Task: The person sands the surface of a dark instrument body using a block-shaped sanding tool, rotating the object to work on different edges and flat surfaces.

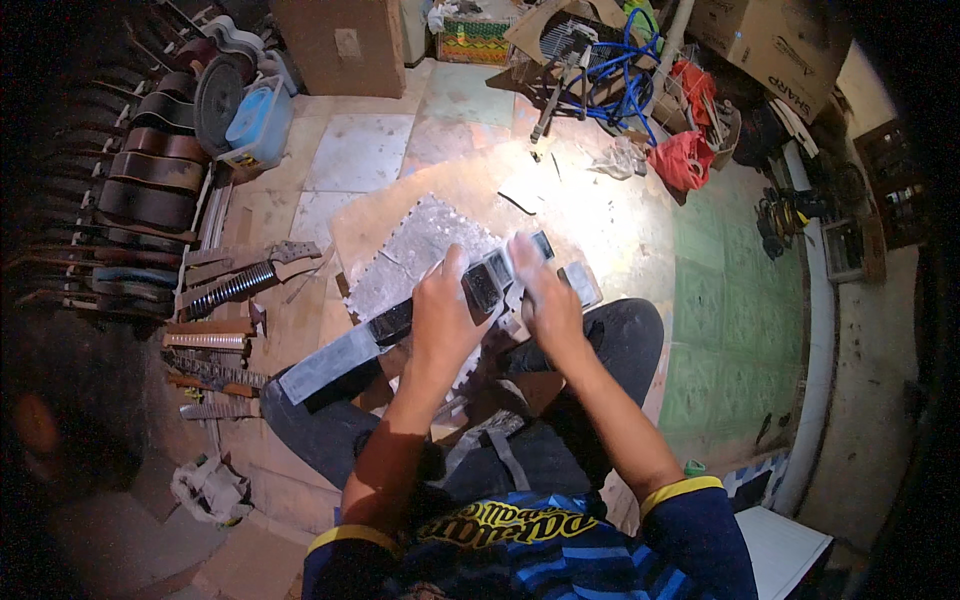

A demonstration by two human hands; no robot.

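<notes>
A long, straight bar (332,364) with grey and black sections lies slantwise over my lap, its near end by my left knee. I cannot make out its exact kind. My left hand (440,310) is closed round it near the middle, with a glossy black section (485,284) showing just beyond the fingers. At the far end, my right hand (540,290) is on or against the bar, its fingers pale and smeared by motion. Under both hands lies a dusty grey sheet (410,245) on a tan board (365,215). A small grey block (580,283) sits beside my right hand.
Guitar necks (235,285) lie on the floor at my left, below a rack of guitar bodies (150,170). A bin with a blue thing (255,120) stands farther back. Blue cable (630,85), a red bag (685,160) and cardboard boxes (765,50) crowd the far right.
</notes>
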